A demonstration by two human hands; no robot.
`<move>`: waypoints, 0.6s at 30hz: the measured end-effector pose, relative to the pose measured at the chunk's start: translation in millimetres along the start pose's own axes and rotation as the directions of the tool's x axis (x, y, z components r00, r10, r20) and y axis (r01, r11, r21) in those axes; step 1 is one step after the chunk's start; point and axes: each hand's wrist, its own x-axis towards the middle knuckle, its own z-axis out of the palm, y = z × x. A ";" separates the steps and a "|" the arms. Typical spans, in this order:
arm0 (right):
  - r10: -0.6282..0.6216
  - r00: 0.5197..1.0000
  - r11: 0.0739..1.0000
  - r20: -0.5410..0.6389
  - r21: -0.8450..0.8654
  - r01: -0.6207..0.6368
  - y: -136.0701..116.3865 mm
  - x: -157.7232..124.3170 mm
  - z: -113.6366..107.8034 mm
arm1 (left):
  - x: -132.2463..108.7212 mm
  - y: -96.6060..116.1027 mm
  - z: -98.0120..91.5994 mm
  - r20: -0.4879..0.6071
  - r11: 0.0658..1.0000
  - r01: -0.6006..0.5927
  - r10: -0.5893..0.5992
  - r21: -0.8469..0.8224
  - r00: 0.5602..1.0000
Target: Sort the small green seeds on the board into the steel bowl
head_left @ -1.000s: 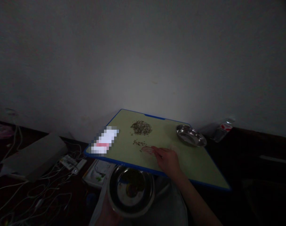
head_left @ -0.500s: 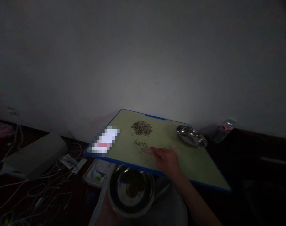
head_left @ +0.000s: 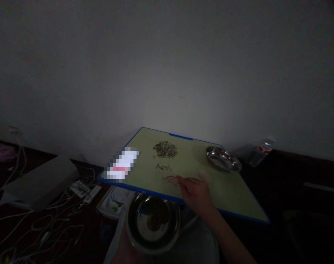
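My right hand pinches a thin, clear, round-edged piece that looks like plastic. It is held low over the front part of a pale green board with a blue rim. Beyond its edge lie a few small dark grains, and farther back a larger heap of similar grains. Below the board's near edge, my left hand grips a steel bowl by its side. Something dark and greenish shows inside the bowl, but I cannot make out what.
A second steel bowl sits on the board's right side, and a bright blurred-out phone-like object on its left. A clear bottle is beyond the right edge. Tangled cables and a grey box lie on the left; a wall rises behind.
My right hand has shifted slightly toward me with the clear piece, drawing away from the small group of grains. The left hand and bowl stay put.
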 end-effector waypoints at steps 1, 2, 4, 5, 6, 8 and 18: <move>0.007 1.000 1.000 0.006 -0.006 -0.007 0.4 0.6 0.2 | 0.7 -1.1 1.4 -0.004 0.999 0.041 -0.041 -0.011 0.999; 0.014 1.000 1.000 0.010 -0.010 -0.014 0.8 1.0 0.6 | 1.2 -2.2 1.9 -0.012 0.997 0.077 -0.077 -0.027 0.997; 0.022 1.000 1.000 0.004 -0.013 -0.022 1.4 1.4 1.6 | 2.1 -4.6 0.2 -0.048 0.992 0.103 -0.107 -0.071 0.993; 0.025 1.000 1.000 -0.010 -0.012 -0.025 1.3 1.2 2.0 | 2.9 -5.8 -1.5 -0.066 0.991 0.093 -0.099 -0.092 0.993; 0.027 0.999 1.000 -0.028 -0.007 -0.027 0.9 0.7 2.3 | 4.0 -7.0 -3.4 -0.079 0.992 0.073 -0.082 -0.106 0.994; 0.028 0.997 1.000 -0.068 0.009 -0.027 -0.9 -0.7 2.5 | 6.4 -8.7 -6.5 -0.101 0.991 0.042 -0.055 -0.125 0.993; 0.043 0.999 0.999 -0.016 -0.002 -0.043 -9.0 1.7 5.9 | -13.5 10.7 0.8 -0.117 0.998 0.070 -0.071 -0.009 0.991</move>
